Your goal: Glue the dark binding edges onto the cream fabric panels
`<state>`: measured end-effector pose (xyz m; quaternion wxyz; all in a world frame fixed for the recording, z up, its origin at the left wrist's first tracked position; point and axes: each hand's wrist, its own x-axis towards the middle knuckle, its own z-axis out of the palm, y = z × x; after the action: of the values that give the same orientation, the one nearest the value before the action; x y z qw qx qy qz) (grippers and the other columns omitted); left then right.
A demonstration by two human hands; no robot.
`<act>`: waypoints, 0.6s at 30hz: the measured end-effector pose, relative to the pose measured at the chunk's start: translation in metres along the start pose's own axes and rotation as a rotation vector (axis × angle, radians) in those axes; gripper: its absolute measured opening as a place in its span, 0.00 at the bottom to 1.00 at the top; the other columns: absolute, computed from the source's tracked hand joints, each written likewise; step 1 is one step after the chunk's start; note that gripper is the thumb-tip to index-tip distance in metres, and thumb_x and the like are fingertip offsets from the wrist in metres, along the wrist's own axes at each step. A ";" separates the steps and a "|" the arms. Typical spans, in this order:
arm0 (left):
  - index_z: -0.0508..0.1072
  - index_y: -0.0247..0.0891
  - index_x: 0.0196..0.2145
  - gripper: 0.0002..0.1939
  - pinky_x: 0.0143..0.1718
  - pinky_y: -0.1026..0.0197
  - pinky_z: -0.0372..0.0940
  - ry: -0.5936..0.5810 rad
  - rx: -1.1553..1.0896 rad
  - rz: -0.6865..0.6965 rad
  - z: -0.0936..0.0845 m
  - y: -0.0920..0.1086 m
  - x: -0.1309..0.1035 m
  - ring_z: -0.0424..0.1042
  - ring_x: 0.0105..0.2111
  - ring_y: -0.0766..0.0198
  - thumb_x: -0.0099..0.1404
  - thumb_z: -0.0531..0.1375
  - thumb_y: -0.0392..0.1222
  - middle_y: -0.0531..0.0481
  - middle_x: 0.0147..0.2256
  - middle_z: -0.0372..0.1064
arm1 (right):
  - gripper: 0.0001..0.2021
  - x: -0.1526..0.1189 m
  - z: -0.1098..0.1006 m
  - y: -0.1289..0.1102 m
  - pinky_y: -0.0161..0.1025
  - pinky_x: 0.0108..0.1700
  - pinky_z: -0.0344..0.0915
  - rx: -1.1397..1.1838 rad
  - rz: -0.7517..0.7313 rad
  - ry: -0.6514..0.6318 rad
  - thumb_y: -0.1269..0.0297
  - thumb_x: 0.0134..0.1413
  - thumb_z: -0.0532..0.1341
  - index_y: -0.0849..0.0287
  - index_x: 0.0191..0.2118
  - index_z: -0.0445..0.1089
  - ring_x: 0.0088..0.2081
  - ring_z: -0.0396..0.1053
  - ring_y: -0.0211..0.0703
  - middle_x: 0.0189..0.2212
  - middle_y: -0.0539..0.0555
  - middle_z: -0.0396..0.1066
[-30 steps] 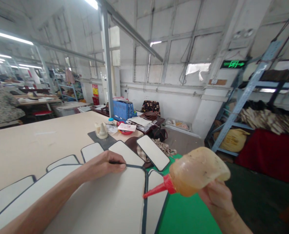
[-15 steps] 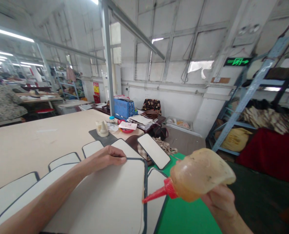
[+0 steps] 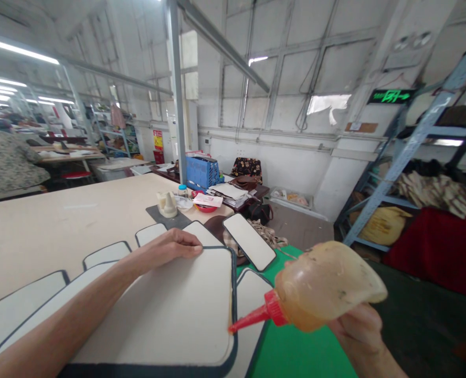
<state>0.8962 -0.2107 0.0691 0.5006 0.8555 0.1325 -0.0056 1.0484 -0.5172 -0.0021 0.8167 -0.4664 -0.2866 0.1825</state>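
Note:
My left hand [image 3: 178,244] pinches the far edge of a pale rounded panel [image 3: 170,310] with a dark blue rim. In my right hand [image 3: 357,325] is a cloudy squeeze bottle of amber glue [image 3: 327,286], tilted with its red nozzle [image 3: 252,318] pointing left and down. The nozzle tip meets the panel's right border, just inside the dark rim. A thin amber line of glue runs along that border above the tip. Under it, to the right, lies another pale panel [image 3: 251,294]. My right fingers are partly hidden behind the bottle.
Several more rimmed panels [image 3: 28,299] lie on the beige table [image 3: 79,202] at left. A narrow panel [image 3: 251,241] rests by crumpled cloth near a green surface [image 3: 304,346]. Behind are a blue basket [image 3: 202,174] and papers. A seated person [image 3: 8,157] is at far left.
The nozzle tip has slid along the panel's right border toward me. The panel's near edge has come into view. My left hand keeps its pinch.

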 end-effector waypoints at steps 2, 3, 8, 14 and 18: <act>0.76 0.34 0.30 0.18 0.25 0.64 0.59 0.013 -0.002 -0.001 -0.001 0.002 -0.003 0.67 0.25 0.62 0.55 0.60 0.54 0.51 0.24 0.70 | 0.18 -0.001 0.000 0.000 0.57 0.49 0.68 0.025 0.003 -0.016 0.51 0.38 0.70 0.47 0.39 0.76 0.42 0.75 0.62 0.38 0.55 0.78; 0.76 0.34 0.30 0.18 0.25 0.64 0.59 0.017 -0.006 -0.002 -0.001 0.003 -0.004 0.67 0.25 0.62 0.55 0.60 0.54 0.51 0.24 0.71 | 0.18 -0.001 0.000 -0.001 0.57 0.48 0.69 0.029 0.000 -0.034 0.52 0.36 0.71 0.47 0.38 0.76 0.41 0.75 0.62 0.38 0.54 0.78; 0.76 0.34 0.31 0.19 0.23 0.64 0.58 0.038 -0.083 -0.024 -0.001 0.000 -0.007 0.68 0.24 0.61 0.54 0.62 0.55 0.50 0.24 0.72 | 0.18 -0.006 0.009 0.000 0.55 0.46 0.70 0.065 0.025 0.068 0.51 0.35 0.71 0.49 0.37 0.76 0.42 0.74 0.61 0.38 0.55 0.78; 0.74 0.34 0.28 0.17 0.21 0.66 0.59 0.121 -0.251 -0.106 -0.003 -0.011 -0.010 0.70 0.23 0.61 0.51 0.65 0.53 0.49 0.24 0.74 | 0.27 -0.012 0.010 0.012 0.55 0.40 0.73 0.134 -0.133 0.184 0.58 0.34 0.71 0.50 0.46 0.73 0.38 0.76 0.61 0.33 0.56 0.79; 0.74 0.36 0.28 0.14 0.20 0.67 0.60 0.217 -0.359 -0.154 -0.004 -0.025 -0.010 0.72 0.22 0.62 0.53 0.63 0.51 0.52 0.22 0.75 | 0.29 -0.019 -0.001 0.020 0.54 0.35 0.75 0.045 -0.209 0.197 0.58 0.39 0.69 0.50 0.52 0.68 0.37 0.75 0.60 0.37 0.58 0.78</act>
<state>0.8800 -0.1982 0.0515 0.6256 0.7357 0.2494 0.0719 1.0340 -0.5181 -0.0252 0.8658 -0.4312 -0.2477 0.0563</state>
